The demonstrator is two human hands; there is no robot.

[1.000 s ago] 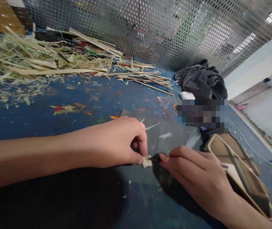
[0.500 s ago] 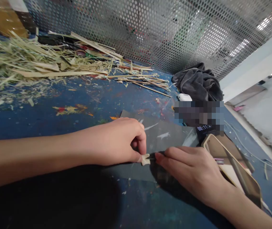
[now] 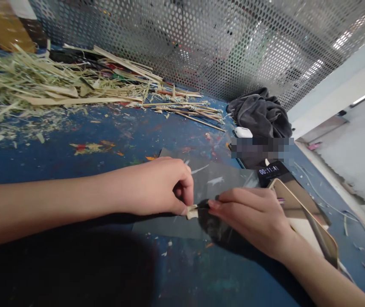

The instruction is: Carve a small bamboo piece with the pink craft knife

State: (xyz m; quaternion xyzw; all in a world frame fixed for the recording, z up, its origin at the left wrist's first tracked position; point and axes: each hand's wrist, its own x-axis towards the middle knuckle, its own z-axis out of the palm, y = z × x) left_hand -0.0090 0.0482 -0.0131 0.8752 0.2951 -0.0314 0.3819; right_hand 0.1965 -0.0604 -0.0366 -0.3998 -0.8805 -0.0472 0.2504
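Observation:
Thumb and fingers of my left hand (image 3: 166, 187) pinch a small pale piece (image 3: 192, 212), notched at its right end, perhaps of wood or plant strip. My right hand (image 3: 249, 215) comes in from the right, its fingertips closed on a thin, dark, needle-like tool (image 3: 204, 208). That tool's tip meets the pale piece at the notch; how deep it goes I cannot tell. Both hands are low over a dark grey sheet (image 3: 198, 177) marked with whitish scratches. The left fingers hide the other end of the pale piece.
Pale shredded strips (image 3: 54, 85) are heaped at the back left, beside thin thread-wrapped sticks (image 3: 198, 111). A grey cloth (image 3: 261, 113), a white case (image 3: 243, 132), a phone showing a timer (image 3: 268, 170) and a tan-rimmed holder (image 3: 318, 226) lie right. Perforated metal (image 3: 169, 42) stands behind.
My right hand has risen slightly, and the needle-like tool now touches the top of the pale piece's notch. The left hand keeps its pinch. The whole view has shifted a little.

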